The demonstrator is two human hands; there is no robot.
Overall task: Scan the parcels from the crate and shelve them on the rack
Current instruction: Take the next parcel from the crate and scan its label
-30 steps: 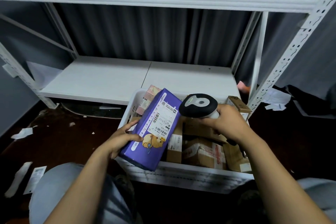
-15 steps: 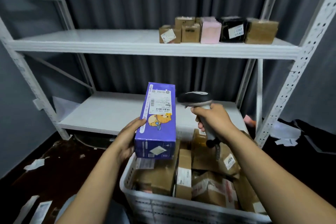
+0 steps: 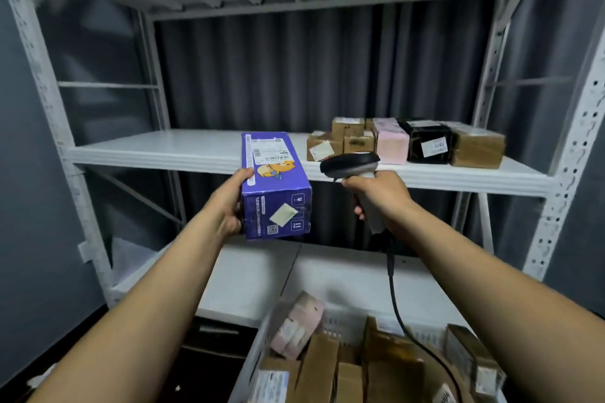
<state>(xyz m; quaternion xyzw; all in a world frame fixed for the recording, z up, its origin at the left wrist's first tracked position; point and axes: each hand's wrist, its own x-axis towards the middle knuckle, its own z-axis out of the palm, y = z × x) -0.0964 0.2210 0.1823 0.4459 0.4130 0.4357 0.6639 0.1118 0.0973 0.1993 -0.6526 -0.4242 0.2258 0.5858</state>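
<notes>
purple box (image 3: pixel 275 186), scanner (image 3: pixel 350 165) before shelved parcels (image 3: pixel 393 144)

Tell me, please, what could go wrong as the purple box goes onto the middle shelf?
1. The left hand grips the long purple box by one side near its end only; it might tip or slip out.
2. The cable of the scanner in the right hand hangs into the crate and could snag on parcels there.
3. Set too far right, the box could knock the brown parcel on the shelf.
</notes>
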